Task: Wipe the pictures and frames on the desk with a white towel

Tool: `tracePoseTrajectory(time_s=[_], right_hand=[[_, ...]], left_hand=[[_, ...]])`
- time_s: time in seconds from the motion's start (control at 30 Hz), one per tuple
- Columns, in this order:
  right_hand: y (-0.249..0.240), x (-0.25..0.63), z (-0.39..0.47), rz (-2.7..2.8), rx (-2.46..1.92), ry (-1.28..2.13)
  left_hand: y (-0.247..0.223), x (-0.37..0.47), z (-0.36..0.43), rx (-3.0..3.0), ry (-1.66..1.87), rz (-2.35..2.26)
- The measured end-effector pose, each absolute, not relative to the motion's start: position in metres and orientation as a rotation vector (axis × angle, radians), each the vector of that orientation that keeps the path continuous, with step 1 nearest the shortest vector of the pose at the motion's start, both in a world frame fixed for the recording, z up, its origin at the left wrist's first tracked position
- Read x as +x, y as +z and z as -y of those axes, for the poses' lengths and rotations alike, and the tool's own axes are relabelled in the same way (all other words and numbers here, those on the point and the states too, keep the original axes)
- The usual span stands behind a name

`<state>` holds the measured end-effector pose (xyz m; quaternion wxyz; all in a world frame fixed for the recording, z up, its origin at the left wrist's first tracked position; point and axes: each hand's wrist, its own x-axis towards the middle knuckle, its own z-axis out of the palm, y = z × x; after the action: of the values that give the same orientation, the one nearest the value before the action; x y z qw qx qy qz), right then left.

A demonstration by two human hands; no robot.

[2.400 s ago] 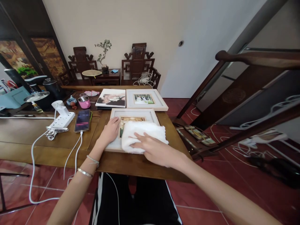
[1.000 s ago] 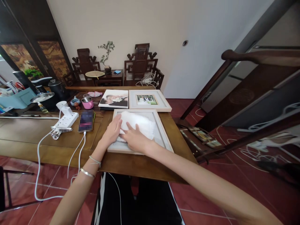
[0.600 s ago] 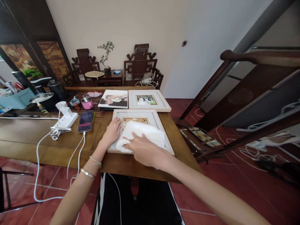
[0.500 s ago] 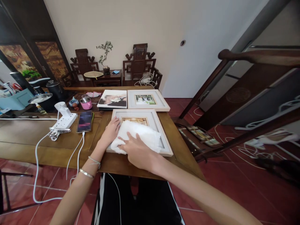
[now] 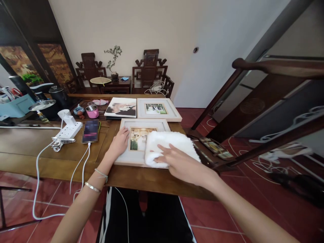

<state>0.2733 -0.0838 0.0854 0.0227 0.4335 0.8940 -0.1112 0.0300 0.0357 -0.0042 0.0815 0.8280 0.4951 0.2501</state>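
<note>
A light wooden picture frame (image 5: 141, 120) lies flat near the table's front edge, with a small photo (image 5: 138, 143) inside a pale mount. My left hand (image 5: 120, 140) rests on the frame's left side, fingers lying along the rim and the thumb not clearly visible. Over the frame's right part spreads a folded, fluffy white cloth (image 5: 174, 140), which hangs past the right rim. My right hand (image 5: 174, 160) grips the cloth from above and presses it down, its fingers spread over the folded edge. The cloth hides the right part of the photo.
Behind lie another framed photo (image 5: 174, 114) and a photo panel (image 5: 118, 113) on a dark stack. To the left are a phone (image 5: 90, 131) on a cable, a power strip (image 5: 72, 130) and a pink cup (image 5: 93, 112). A wooden chair (image 5: 227, 101) stands at the right.
My right hand has slid the white cloth rightward across the frame, past its right rim, uncovering more of the photo. My left hand has stayed on the frame's left side.
</note>
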Motion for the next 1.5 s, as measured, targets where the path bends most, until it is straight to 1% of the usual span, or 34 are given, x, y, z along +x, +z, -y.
tracePoseTrajectory(time_s=[0.13,0.27,0.4,0.57,0.67,0.9,1.0,1.1,1.3,1.4,1.5], right_hand=[[0.077,0.235,0.08,-2.935,1.203,-0.411],[0.072,0.218,0.079,-2.997,1.186,-0.471],[0.079,0.241,0.085,-2.977,1.226,-0.411],[0.091,0.29,0.092,-2.787,1.348,-0.327],[0.093,0.297,0.093,-2.763,1.342,-0.305],[0.077,0.239,0.086,-3.013,1.23,-0.331],[0.07,0.229,0.086,-3.05,1.242,-0.364],[0.071,0.247,0.098,-3.004,1.297,-0.305],[0.076,0.309,0.128,-2.761,1.558,-0.107],[0.072,0.323,0.123,-2.719,1.603,-0.035],[0.063,0.326,0.097,-2.719,1.63,0.067]], left_hand=[[-0.002,0.03,-0.035,2.475,0.741,-1.475],[0.002,0.028,-0.035,2.484,0.731,-1.461],[0.004,0.027,-0.035,2.515,0.726,-1.447],[0.002,0.028,-0.036,2.493,0.725,-1.453],[0.0,0.029,-0.036,2.468,0.73,-1.47],[0.002,0.031,-0.035,2.434,0.732,-1.48],[0.005,0.029,-0.035,2.485,0.702,-1.449],[0.006,0.026,-0.036,2.523,0.704,-1.428],[0.004,0.027,-0.038,2.55,0.688,-1.406],[0.006,0.028,-0.036,2.556,0.653,-1.398],[0.008,0.029,-0.035,2.548,0.626,-1.4]])
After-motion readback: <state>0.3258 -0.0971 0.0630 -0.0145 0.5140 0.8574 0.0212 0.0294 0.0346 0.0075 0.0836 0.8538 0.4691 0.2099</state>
